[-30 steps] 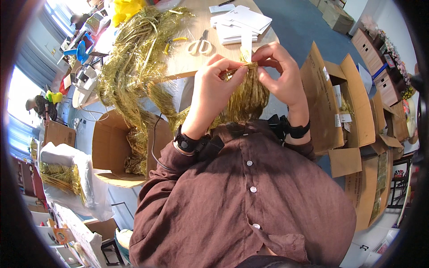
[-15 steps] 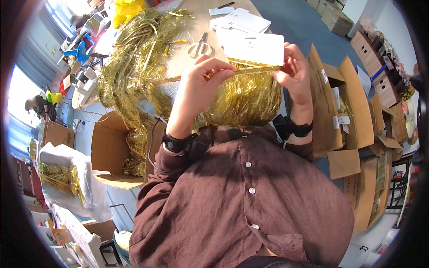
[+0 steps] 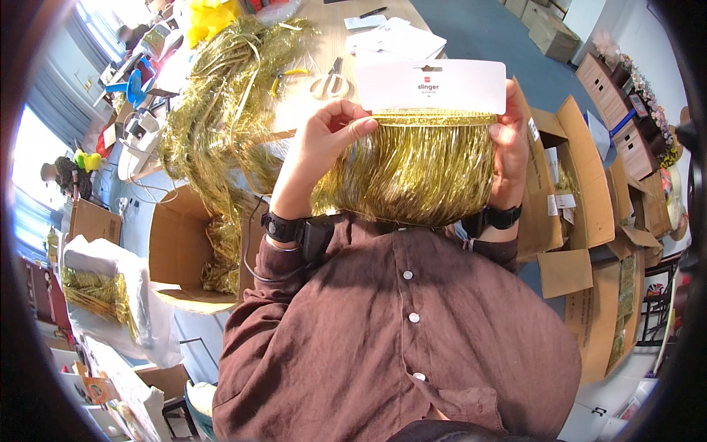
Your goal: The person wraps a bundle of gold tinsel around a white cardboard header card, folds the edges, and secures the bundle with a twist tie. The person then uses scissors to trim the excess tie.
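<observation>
A gold tinsel fringe garland (image 3: 412, 173) hangs in front of my chest, its band stretched level between both hands. My left hand (image 3: 324, 140) pinches the band's left end between thumb and fingers. At the other end my right hand (image 3: 509, 144) grips it, thumb in front and fingers behind. Along the band's top edge stands a white header card (image 3: 434, 85) with a hanging slot; its lower right corner meets my right fingers. The strands fall loose below the band. Cannot tell how the card is joined to the band.
On the table (image 3: 324, 33) lie a heap of gold tinsel (image 3: 213, 96), scissors (image 3: 331, 82), yellow-handled pliers (image 3: 287, 73), a pen (image 3: 373, 12) and white cards (image 3: 401, 37). Open cartons stand left (image 3: 177, 243) and right (image 3: 589, 177). A plastic-wrapped tinsel bundle (image 3: 96, 291) is farther left.
Both hands have moved apart and the right one has shifted right, pulling the band straight. The card now faces upright and wider to view, and the fringe hangs spread out.
</observation>
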`<state>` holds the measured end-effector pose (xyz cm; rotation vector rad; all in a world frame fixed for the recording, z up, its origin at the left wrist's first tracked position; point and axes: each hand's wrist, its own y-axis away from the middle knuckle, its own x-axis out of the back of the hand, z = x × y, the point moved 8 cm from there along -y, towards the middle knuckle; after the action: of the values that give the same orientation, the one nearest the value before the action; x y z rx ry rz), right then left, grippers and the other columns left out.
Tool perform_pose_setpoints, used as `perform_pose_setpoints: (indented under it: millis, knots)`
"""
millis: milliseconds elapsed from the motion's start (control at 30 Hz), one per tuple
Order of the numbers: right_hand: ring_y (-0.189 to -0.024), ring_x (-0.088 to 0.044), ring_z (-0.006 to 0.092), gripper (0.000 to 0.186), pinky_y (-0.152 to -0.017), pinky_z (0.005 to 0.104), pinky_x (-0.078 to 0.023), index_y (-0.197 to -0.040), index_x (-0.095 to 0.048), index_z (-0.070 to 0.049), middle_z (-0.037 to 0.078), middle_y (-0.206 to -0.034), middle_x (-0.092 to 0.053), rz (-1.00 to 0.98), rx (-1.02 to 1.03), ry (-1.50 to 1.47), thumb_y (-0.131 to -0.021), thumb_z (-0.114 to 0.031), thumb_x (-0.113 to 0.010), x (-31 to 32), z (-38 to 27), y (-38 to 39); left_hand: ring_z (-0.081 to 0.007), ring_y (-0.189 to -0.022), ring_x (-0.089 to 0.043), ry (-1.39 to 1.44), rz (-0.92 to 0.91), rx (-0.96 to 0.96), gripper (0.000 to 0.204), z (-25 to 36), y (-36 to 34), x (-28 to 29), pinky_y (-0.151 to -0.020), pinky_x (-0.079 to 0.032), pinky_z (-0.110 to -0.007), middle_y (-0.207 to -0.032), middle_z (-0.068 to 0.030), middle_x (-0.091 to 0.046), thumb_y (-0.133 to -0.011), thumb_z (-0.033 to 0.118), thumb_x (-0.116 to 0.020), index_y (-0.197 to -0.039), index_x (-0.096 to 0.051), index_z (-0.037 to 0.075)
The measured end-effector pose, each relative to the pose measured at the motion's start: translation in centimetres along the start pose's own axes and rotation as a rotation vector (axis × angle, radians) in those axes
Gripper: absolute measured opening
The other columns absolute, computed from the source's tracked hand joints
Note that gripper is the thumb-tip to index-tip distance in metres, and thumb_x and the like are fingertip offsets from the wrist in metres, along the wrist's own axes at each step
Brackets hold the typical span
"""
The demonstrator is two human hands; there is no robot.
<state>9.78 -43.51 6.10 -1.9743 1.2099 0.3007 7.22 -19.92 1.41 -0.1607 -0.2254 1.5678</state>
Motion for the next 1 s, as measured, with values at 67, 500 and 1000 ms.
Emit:
perform_pose_setpoints:
  millis: [67,500,1000]
  knots:
    - [-0.092,-0.063,0.0133,0.028,-0.085,0.03,-0.057,-0.101,-0.052,-0.005,0.004,-0.099,-0.06,0.023,-0.017,-0.05,-0.076,0.005,-0.047,-0.1,0.1,0.0,-0.0039,-0.08,-0.057,0.079,-0.006,-0.034,0.011,0.1,-0.1,-0.2,-0.075,-0.046,-0.02,-0.088,0.0029,-0.065,-0.09,0.012,-0.075,-0.091,-0.066,0.006]
    - [-0.102,-0.059,0.0115,0.031,-0.088,0.0288,-0.053,-0.119,-0.052,-0.008,0.003,-0.108,-0.056,-0.075,-0.072,-0.036,-0.088,-0.005,-0.055,4.5,3.6,-1.7,-0.0047,-0.08,-0.059,0.237,0.068,-0.001,0.011,-1.2,-0.3,-0.2,-0.076,-0.046,-0.02,-0.088,0.0027,-0.067,-0.09,0.008,-0.073,-0.086,-0.063,0.009]
    - [-0.084,-0.063,0.009,0.013,-0.079,0.0245,-0.051,-0.103,-0.068,0.0,0.003,-0.095,-0.068,-0.179,0.011,0.712,-0.091,-0.005,-0.068,5.2,2.2,-2.1,-0.0036,-0.078,-0.058,0.262,0.097,-0.013,0.014,-2.6,-0.9,1.1,-0.074,-0.046,-0.02,-0.084,0.0031,-0.067,-0.089,0.012,-0.075,-0.084,-0.063,0.009]
